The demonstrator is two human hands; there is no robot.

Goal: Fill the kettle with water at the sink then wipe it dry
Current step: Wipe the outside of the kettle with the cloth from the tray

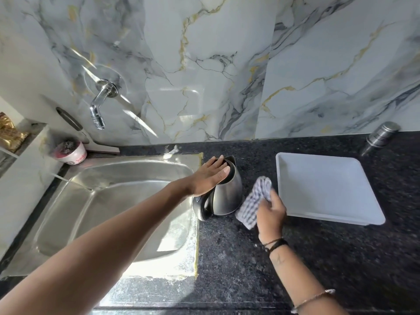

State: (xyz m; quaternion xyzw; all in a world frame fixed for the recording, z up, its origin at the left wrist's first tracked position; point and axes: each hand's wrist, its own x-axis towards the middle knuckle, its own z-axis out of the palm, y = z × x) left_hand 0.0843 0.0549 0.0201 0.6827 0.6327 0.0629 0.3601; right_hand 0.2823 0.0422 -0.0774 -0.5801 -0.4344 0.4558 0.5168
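Note:
A steel kettle [228, 194] with a black handle stands upright on the dark counter, just right of the sink [109, 201]. My left hand [210, 177] lies flat on the kettle's black lid, fingers spread. My right hand [271, 212] grips a blue-and-white checked cloth [255, 202] and holds it against the kettle's right side. The wall tap [98, 109] hangs above the sink's far left and no water runs from it.
A white square tray [327, 187] sits on the counter right of the cloth. A steel canister [384, 134] stands at the back right by the marble wall. A small pink tub [71, 152] sits at the sink's far left corner.

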